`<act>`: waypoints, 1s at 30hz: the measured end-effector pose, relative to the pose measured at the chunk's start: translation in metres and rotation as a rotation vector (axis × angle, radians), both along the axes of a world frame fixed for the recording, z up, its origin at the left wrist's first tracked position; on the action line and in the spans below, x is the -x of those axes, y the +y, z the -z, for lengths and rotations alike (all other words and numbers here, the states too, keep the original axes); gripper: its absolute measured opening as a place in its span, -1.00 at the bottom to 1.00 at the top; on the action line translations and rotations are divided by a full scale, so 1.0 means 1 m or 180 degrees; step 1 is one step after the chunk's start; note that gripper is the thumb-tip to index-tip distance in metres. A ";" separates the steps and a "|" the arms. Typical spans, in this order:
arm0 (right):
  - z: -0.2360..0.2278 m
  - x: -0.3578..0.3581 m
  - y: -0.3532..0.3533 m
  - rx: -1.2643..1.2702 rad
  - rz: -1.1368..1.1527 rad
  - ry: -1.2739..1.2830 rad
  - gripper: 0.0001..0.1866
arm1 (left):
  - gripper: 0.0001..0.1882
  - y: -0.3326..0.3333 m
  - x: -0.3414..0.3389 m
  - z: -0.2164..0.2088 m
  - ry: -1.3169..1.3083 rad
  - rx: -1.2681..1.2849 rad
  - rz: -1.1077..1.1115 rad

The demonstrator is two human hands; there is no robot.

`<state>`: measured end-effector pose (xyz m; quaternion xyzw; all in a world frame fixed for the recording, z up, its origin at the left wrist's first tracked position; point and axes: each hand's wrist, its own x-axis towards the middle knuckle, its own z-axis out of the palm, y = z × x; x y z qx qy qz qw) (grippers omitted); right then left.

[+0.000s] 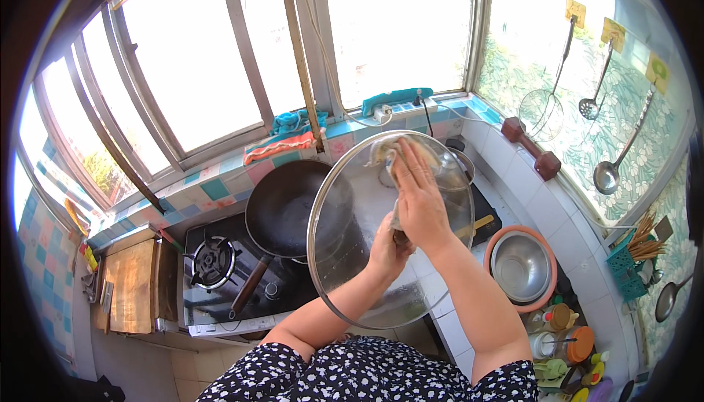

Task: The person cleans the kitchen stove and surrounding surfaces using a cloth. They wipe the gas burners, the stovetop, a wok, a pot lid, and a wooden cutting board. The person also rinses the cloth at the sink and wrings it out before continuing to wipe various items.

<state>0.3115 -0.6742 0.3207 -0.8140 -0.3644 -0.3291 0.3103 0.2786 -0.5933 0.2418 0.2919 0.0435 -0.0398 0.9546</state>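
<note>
A large clear glass pot lid with a metal rim is raised and tilted in front of me. My left hand is closed around the dark knob at its middle. Against the upper part of the glass, my right hand presses a pale, crumpled cloth, its fingers stretched out over it. The two hands nearly touch at the knob. Wet streaks and drops show on the lower glass. Behind the lid's left side a dark wok with a wooden handle sits on the black gas stove.
A metal bowl rests inside a pinkish basin at the right, near several jars. Ladles and a strainer hang over a red dumbbell. Wooden boards stand left of the stove. A power strip lies on the windowsill.
</note>
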 end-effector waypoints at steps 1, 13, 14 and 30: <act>-0.001 -0.006 -0.010 -0.0027 0.0170 0.0006 -0.36 | -0.87 -0.002 0.001 -0.003 0.0006 0.0024 -0.0009; 0.008 0.057 0.013 -0.0696 -0.0912 0.0797 -0.37 | -0.85 0.007 -0.016 0.004 -0.0357 -0.0434 0.0199; 0.008 0.069 0.016 -0.0391 -0.1107 0.0727 -0.36 | -0.85 0.011 -0.017 0.006 -0.0359 -0.0447 0.0165; 0.041 0.034 -0.066 -0.0224 0.0898 0.0482 -0.42 | -0.83 0.016 -0.018 -0.023 -0.0645 0.0357 0.0422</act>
